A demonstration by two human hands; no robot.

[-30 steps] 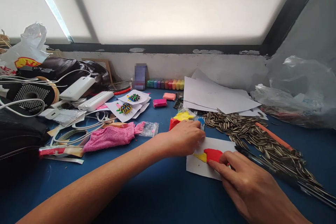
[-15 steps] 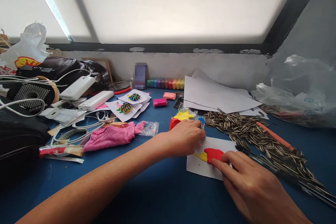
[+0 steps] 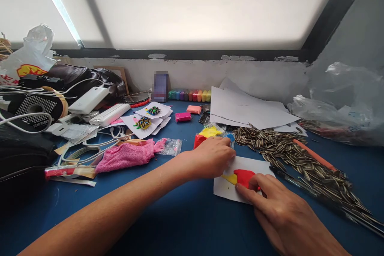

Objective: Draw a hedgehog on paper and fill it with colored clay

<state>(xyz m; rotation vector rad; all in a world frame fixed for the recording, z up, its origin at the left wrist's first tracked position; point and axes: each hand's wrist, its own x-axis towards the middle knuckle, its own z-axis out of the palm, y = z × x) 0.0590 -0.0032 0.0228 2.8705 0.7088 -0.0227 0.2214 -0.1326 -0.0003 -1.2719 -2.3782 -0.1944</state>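
Note:
A small white sheet of paper (image 3: 223, 192) lies on the blue tabletop, bearing a flat shape of red modelling clay (image 3: 243, 177) joined to a yellow clay tip (image 3: 230, 179). My right hand (image 3: 279, 204) is closed at the red clay's right side, thumb at its lower edge and index finger bent over it. My left hand (image 3: 214, 158) has curled fingers at the paper's upper left corner, holding it; the fingertips are mostly hidden. Just behind that hand are an opened yellow clay pack (image 3: 211, 131) and a red clay pack (image 3: 199, 141).
Sunflower seeds (image 3: 288, 150) are heaped to the right, with a black pen (image 3: 294, 182) beside them. White sheets (image 3: 249, 108) and a row of coloured clay (image 3: 189, 95) sit behind. A pink cloth (image 3: 126, 156), cables and white power banks (image 3: 109, 115) crowd the left.
My right thumb has slid left along the lower edge of the red clay, and the index finger bends more. My left hand stays in place on the paper.

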